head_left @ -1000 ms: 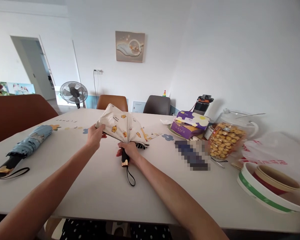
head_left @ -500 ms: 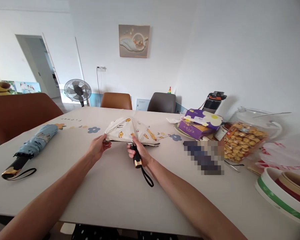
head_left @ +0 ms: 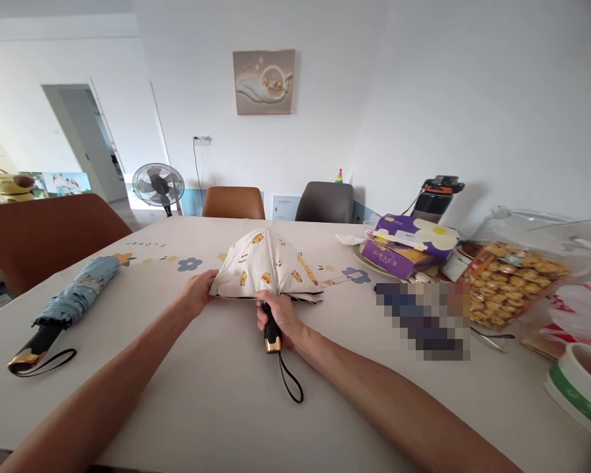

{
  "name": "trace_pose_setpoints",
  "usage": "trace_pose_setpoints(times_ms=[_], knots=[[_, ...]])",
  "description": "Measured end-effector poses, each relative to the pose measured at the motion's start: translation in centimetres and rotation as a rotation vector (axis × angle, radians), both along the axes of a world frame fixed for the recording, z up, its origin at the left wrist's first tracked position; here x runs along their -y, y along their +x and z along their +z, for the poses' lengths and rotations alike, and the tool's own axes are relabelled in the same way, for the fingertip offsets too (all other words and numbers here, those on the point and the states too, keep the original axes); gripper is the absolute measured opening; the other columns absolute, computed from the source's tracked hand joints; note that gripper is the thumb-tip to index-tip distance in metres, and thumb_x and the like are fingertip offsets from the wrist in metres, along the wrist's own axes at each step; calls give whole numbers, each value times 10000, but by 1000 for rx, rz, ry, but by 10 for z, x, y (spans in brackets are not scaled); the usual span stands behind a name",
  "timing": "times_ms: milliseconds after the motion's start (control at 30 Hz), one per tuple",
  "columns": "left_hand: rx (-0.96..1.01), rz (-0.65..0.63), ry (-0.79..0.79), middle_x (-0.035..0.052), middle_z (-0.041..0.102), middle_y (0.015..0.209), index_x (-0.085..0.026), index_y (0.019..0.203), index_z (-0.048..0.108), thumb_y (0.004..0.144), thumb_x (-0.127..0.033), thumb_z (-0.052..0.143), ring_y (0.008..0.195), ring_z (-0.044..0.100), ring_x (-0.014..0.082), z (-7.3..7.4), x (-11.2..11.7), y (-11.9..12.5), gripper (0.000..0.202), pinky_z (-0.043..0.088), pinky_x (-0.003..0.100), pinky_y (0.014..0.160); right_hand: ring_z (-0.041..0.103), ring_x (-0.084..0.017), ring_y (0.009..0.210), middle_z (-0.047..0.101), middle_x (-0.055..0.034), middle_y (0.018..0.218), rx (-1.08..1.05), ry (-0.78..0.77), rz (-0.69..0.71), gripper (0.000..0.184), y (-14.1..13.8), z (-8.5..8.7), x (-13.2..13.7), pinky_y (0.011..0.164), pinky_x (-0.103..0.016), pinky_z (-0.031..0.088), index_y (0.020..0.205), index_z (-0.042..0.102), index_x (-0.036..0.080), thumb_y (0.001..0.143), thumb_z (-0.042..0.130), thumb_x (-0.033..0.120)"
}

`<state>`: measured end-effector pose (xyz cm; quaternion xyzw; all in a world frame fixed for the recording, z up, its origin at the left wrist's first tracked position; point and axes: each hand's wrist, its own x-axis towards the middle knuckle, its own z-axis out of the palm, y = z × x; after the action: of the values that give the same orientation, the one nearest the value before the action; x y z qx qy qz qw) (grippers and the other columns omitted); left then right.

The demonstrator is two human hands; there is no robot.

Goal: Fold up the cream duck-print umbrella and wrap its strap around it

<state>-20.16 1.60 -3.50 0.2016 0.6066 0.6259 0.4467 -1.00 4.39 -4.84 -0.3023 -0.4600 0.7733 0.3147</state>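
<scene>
A white umbrella (head_left: 256, 266) printed with small yellow figures is in front of me, its canopy partly spread in a low fan over the table. My right hand (head_left: 282, 315) is wrapped round its black, gold-tipped handle, and a black wrist strap hangs from the end. At the canopy's left edge, my left hand (head_left: 200, 292) pinches the fabric; its fingertips are partly hidden behind the cloth. To the left lies a folded blue umbrella (head_left: 81, 292) with a similar black and gold handle, untouched.
On the white table (head_left: 177, 407), the right side holds a purple box (head_left: 398, 256), a large jar of brown snacks (head_left: 517, 276), a blurred-out dark item (head_left: 418, 322) and a white-green roll (head_left: 578, 387). Chairs (head_left: 234, 202) and a fan (head_left: 158, 185) stand beyond.
The canopy bulges higher and looks fuller than before. Both hands keep their hold and sit slightly lower in the picture. The view has shifted a little.
</scene>
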Motion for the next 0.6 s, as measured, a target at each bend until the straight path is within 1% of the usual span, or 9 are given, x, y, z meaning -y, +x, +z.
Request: trace_pose_setpoints(times_ms=[67,133,200,267,300,367,467,533,600], knots=[[-35,-23,-59,62,638,712,-117,735,615,642,-346,688,563,574,140,8,-13,-9,258,462,238,477,333,-71,289,410,64,330,11,-8,10,231,-1,0,0,332,-202,320,573,467,178,701,583,331],[-112,10,-99,69,634,698,-114,732,601,630,-419,708,531,556,133,15,-28,-17,339,447,240,470,329,-70,283,396,72,326,29,-11,27,225,0,1,-1,327,-202,327,565,458,182,690,580,323],[-144,39,-104,56,616,663,-115,727,591,616,-455,715,506,534,123,20,-43,-22,379,448,253,492,335,-74,279,393,73,323,48,-7,65,218,0,2,-1,322,-204,332,562,452,186,688,572,318],[-140,68,-97,36,600,640,-123,724,591,605,-457,718,510,524,121,19,-55,-24,376,447,264,521,342,-78,280,397,70,322,50,-9,107,217,2,3,-2,323,-203,333,567,453,187,698,558,323],[-150,100,-88,23,592,632,-131,722,594,599,-443,721,517,518,120,17,-60,-23,359,439,264,529,342,-78,280,398,69,321,43,-14,121,219,2,3,-2,325,-203,333,568,452,187,703,553,327],[-225,205,-51,-6,567,611,-153,715,593,605,-421,708,530,494,115,10,-67,-20,312,409,253,528,333,-73,281,393,72,320,20,-34,131,229,3,3,-3,333,-201,337,568,452,186,708,551,338],[-447,347,5,-27,535,605,-181,696,574,677,-411,628,560,456,114,-5,-74,-15,237,357,238,524,324,-68,280,396,72,322,-2,-61,131,228,3,4,-5,341,-199,340,570,459,183,710,547,339],[-606,354,21,-19,546,637,-189,695,563,729,-398,567,607,461,126,-15,-78,-11,212,348,240,553,324,-70,272,401,67,317,0,-70,134,222,3,5,-5,334,-200,332,564,465,182,710,536,333],[-723,304,45,-5,567,685,-194,708,552,771,-386,514,664,479,142,-22,-81,-7,206,352,248,596,332,-78,260,406,60,309,1,-72,157,228,4,5,-4,319,-204,318,557,469,182,706,529,343]])
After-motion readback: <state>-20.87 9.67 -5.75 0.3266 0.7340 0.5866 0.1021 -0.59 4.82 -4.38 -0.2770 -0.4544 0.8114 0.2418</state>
